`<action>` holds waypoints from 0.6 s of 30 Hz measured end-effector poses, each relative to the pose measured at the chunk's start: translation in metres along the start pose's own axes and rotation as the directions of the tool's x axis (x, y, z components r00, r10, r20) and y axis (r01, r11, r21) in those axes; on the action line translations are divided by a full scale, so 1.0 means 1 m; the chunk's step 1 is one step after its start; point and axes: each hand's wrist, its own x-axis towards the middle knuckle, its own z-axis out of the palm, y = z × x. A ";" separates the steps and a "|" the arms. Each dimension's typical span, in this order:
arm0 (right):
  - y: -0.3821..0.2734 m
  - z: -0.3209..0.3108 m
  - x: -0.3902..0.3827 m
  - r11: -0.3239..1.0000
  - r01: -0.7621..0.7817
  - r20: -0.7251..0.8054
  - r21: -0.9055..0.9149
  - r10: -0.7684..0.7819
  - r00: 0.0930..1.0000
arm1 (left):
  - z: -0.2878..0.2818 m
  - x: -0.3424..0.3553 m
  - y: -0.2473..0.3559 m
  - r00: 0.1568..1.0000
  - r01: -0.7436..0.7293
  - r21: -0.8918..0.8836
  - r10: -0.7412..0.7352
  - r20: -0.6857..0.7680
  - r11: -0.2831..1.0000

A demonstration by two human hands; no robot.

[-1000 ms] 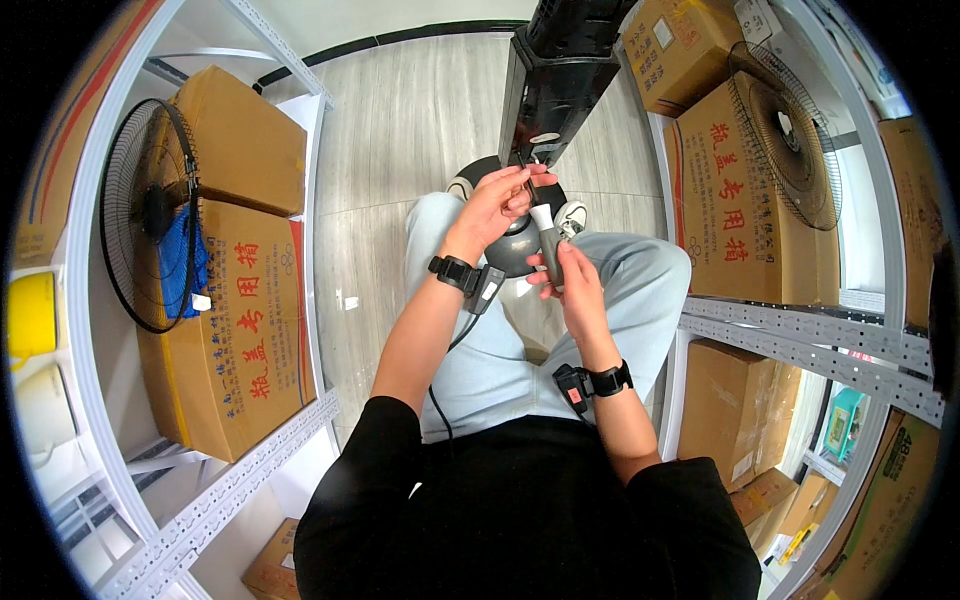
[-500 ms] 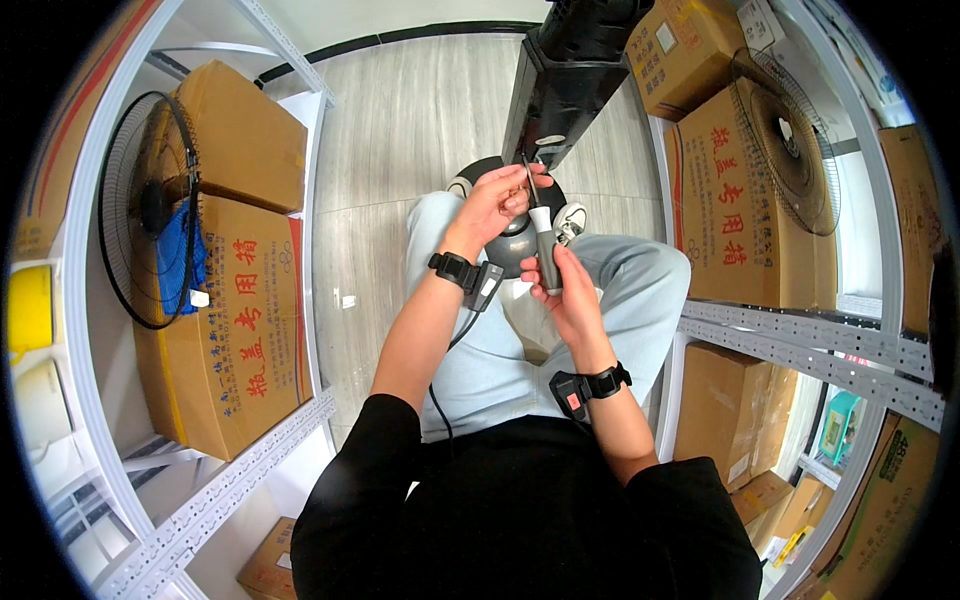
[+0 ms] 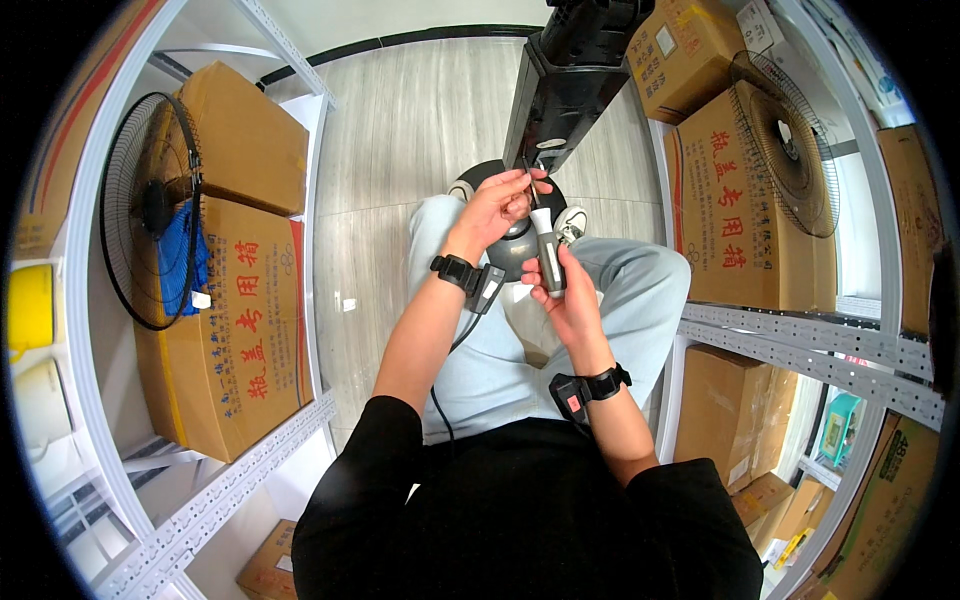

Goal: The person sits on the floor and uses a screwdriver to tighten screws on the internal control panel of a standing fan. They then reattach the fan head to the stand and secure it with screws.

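Note:
My right hand (image 3: 572, 308) is wrapped around the grey handle of a screwdriver (image 3: 550, 262), which points up and away from me. Pinched fingers of my left hand (image 3: 498, 208) close around its metal shaft near the tip; whether they also hold a small part is hidden. The tip meets the lower end of a black fan body (image 3: 565, 105), at a small opening by a pale oval mark. Beneath my hands a round dark base (image 3: 515, 255) shows between my legs.
Shelving with cardboard boxes (image 3: 250, 330) flanks me on the left, with a black wire fan grille (image 3: 120, 215) leaning there. Another grille (image 3: 785, 140) rests against boxes (image 3: 715, 260) on the right. A cable (image 3: 440, 415) hangs from my left wrist device (image 3: 485, 288).
The screwdriver handle has turned slightly in my right hand, and its upper end has shifted a little. My left fingers stay at the shaft. The fan body has barely moved.

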 end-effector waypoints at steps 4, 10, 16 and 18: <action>-0.003 0.005 0.000 0.999 -0.021 0.044 0.047 0.019 0.999 | -0.001 -0.002 0.000 0.999 0.003 -0.006 -0.002 0.048 1.000; 0.011 0.005 0.003 0.891 0.225 -0.056 -0.395 -0.267 0.962 | -0.005 0.002 -0.005 0.996 0.002 0.107 0.007 -0.084 0.994; 0.000 -0.001 0.002 0.998 0.057 0.003 -0.025 -0.057 0.998 | 0.006 -0.003 0.000 1.000 0.003 0.019 -0.002 -0.009 1.000; -0.002 -0.001 0.002 0.998 0.041 0.029 -0.038 -0.040 0.999 | 0.006 -0.004 0.002 1.000 0.005 0.015 -0.006 0.016 1.000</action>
